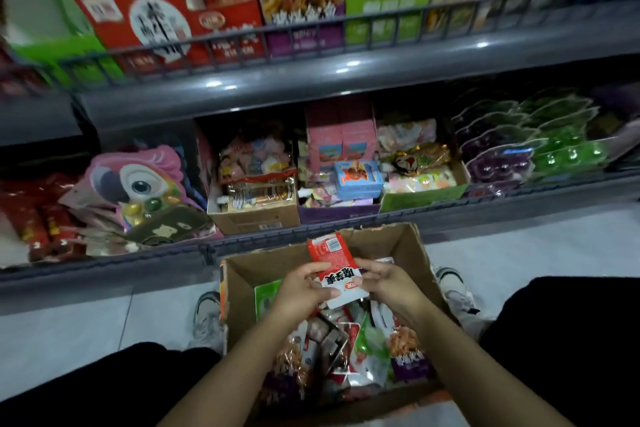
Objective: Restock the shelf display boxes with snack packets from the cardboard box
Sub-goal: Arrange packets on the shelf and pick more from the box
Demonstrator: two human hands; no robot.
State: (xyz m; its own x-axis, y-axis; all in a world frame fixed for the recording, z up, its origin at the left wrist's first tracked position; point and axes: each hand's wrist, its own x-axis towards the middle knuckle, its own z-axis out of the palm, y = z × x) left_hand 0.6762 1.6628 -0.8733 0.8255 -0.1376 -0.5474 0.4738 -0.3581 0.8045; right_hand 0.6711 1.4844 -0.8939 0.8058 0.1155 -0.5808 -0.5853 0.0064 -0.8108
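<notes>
- The left hand [304,288] pinches the near-left edge of a red-and-white snack packet [337,270], thumb on top and fingers curled under it; the right hand [388,284] grips the right edge the same way, fingers curled round the packet's side.
- The packet is held in the air just above the open cardboard box [405,246], over its middle, and touches nothing but the two hands.
- Its long axis runs from near to far, tilted a little to the left at the far end; the red end with the barcode points up and away toward the shelves, the white end points back toward the person. The printed face looks up at the camera, so the lettering reads sideways.
- What may go wrong: the hold is on the edges only, and glossy film is likely slippery, so if one hand lets go early the packet could swing or drop back among the loose mixed packets [349,350] in the box.
- The matching red display box [221,24] appears to sit on the upper shelf behind a wire rail [346,24]; a packet carried flat could catch on that rail or land in the neighbouring purple box [301,10].
- The picture is blurred toward the top, so I cannot tell surely which box carries the same print.
</notes>
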